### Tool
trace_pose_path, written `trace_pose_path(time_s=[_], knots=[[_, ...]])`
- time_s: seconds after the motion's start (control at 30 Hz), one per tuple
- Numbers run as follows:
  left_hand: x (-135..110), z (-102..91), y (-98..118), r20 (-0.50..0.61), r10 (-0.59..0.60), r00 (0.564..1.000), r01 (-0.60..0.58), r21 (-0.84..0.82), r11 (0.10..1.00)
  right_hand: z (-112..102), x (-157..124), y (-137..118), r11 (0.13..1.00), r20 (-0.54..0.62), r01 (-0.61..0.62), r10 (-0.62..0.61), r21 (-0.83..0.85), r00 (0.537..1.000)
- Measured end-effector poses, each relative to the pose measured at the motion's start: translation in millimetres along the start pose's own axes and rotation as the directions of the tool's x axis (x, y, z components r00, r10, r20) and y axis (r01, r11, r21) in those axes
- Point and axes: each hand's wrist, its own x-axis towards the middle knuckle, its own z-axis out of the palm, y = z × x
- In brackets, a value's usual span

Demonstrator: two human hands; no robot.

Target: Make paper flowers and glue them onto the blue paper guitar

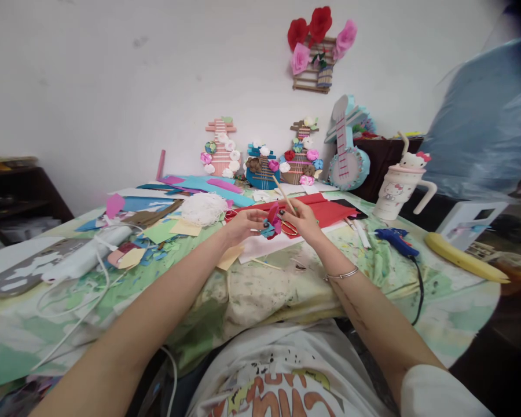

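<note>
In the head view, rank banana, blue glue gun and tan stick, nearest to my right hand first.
1. Tan stick: held in your right hand.
2. Blue glue gun: on the table, to that hand's right.
3. Banana: farther right, past the glue gun.

Paper piece (270,229): magenta and teal, perhaps darker flecks, blurred. Stick (283,193): pale tan. Paper sheet (334,212): bright red. String bundle (204,208): white. Glue gun (395,240): deep blue; cord (421,286): black. Banana (462,258): yellow. Tumbler (394,194): cream, pink-trimmed, cartoon-cat print. Bench cloth (454,307): mottled green and cream.
</note>
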Motion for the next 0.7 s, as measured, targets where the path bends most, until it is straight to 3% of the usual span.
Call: trace_pose_path(time_s=[0.1, 0.23, 0.7], knots=[[-1.7, 3.2, -1.1, 0.055, -0.035, 0.998, 0.039, -0.073, 0.997, 2.1, -2.1, -3.4, 0.992, 0.089, -0.027, 0.016, 0.121, 0.996], [-2.7, 5.7, -2.3, 0.073, -0.031, 0.997, 0.035, -0.057, 0.998, 3.5, -3.9, -5.6, 0.980, 0.193, -0.121, 0.090, 0.157, 0.977], [4.7, 10.7, -16.4, 0.088, 0.099, 0.991, -0.107, 0.092, 0.990, 12.0, -0.2, 11.7, 0.998, 0.171, -0.033, 0.025, 0.045, 0.985]])
